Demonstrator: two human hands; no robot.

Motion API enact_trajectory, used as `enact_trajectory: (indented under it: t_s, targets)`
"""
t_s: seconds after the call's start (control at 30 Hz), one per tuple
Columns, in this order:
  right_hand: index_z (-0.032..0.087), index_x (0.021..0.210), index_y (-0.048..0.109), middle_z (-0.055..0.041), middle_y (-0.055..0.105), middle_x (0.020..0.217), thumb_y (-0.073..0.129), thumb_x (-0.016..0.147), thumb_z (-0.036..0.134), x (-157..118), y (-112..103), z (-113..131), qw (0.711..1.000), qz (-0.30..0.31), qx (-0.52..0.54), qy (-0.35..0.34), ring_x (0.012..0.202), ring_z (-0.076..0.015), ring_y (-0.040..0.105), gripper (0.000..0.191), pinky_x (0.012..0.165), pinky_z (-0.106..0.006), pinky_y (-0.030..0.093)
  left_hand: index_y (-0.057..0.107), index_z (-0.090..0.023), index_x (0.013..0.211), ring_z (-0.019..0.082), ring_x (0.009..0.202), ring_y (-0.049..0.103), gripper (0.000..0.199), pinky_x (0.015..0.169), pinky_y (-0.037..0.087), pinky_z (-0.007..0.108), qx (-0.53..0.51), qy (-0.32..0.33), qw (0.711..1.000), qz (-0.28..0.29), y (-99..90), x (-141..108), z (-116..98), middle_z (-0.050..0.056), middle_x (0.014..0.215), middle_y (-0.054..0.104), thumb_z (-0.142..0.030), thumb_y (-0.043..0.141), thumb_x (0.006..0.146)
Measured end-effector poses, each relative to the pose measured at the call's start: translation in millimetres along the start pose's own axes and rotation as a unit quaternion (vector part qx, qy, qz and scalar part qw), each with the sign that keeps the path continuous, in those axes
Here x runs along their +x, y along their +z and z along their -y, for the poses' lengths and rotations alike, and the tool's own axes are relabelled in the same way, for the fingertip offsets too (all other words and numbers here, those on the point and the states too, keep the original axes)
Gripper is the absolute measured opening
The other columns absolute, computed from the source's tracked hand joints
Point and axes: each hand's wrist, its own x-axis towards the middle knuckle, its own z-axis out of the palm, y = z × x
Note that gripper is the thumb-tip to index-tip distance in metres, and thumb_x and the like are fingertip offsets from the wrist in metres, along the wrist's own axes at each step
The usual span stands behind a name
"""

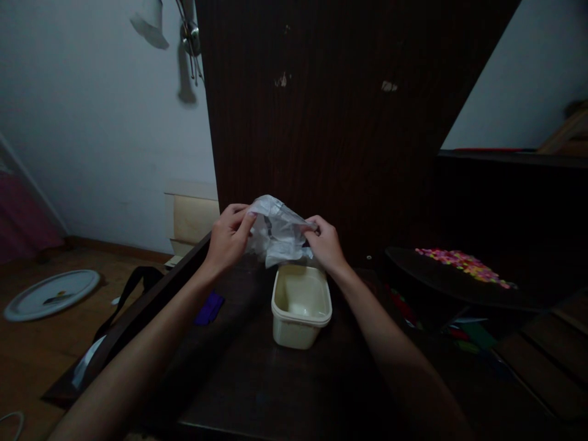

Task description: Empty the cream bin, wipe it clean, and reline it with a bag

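Note:
A thin, whitish plastic bag (pixel 280 229) hangs crumpled between my two hands. My left hand (pixel 229 236) pinches its upper left edge between thumb and fingers. At its right edge, my right hand (pixel 325 242) is closed on the plastic in a pinch. Just below and in front of the bag, a cream rectangular tub (pixel 298 334) stands upright on the dark wooden surface (pixel 257 392); its open top shows nothing inside. A small purple item (pixel 209 308) lies left of the tub, near my left forearm.
A dark wooden panel (pixel 321 135) rises behind the hands. On the right, a dark round surface (pixel 408 266) holds many small pink and yellow pieces (pixel 466 266). A white oval tray (pixel 27 303) lies on the floor at left, near a black strap (pixel 128 291). A lamp (pixel 151 24) hangs upper left.

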Motion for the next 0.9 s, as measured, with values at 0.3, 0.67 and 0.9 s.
enact_trajectory:
  t_s: [0.3, 0.67, 0.9]
  targets:
    - [0.027, 0.092, 0.046, 0.0029, 0.059, 0.076, 0.058, 0.085, 0.033, 13, -37, 26, 0.981, -0.052, 0.187, 0.016, 0.063, -0.0153, 0.059, 0.016, 0.059, -0.026, 0.047, 0.074, -0.017, 0.120, 0.027, 0.127, 0.062, 0.042, 0.112, 0.046, 0.041, -0.076, -0.002, 0.997, -0.001, 6.8, 3, -9, 0.010, 0.132, 0.071, -0.047, 0.053, 0.099]
    - [0.026, 0.092, 0.054, 0.0039, 0.061, 0.078, 0.063, 0.079, 0.023, 21, -67, 45, 0.978, -0.021, 0.205, 0.022, 0.063, -0.0129, 0.058, 0.017, 0.056, -0.023, 0.046, 0.076, -0.017, 0.105, 0.017, 0.084, 0.071, 0.037, 0.075, 0.056, 0.026, -0.329, -0.108, 0.938, 0.004, 30.4, 19, -13, 0.006, 0.098, 0.079, -0.049, 0.065, 0.089]
    - [0.022, 0.087, 0.065, 0.0000, 0.070, 0.082, 0.066, 0.072, 0.015, 27, -91, 41, 0.953, 0.028, 0.264, 0.143, 0.072, -0.0165, 0.068, 0.016, 0.066, -0.029, 0.058, 0.073, -0.015, 0.107, 0.020, 0.093, 0.073, 0.025, 0.088, 0.059, 0.036, -0.395, -0.208, 0.891, 0.088, 25.5, 19, -30, 0.009, 0.106, 0.076, -0.031, 0.066, 0.088]
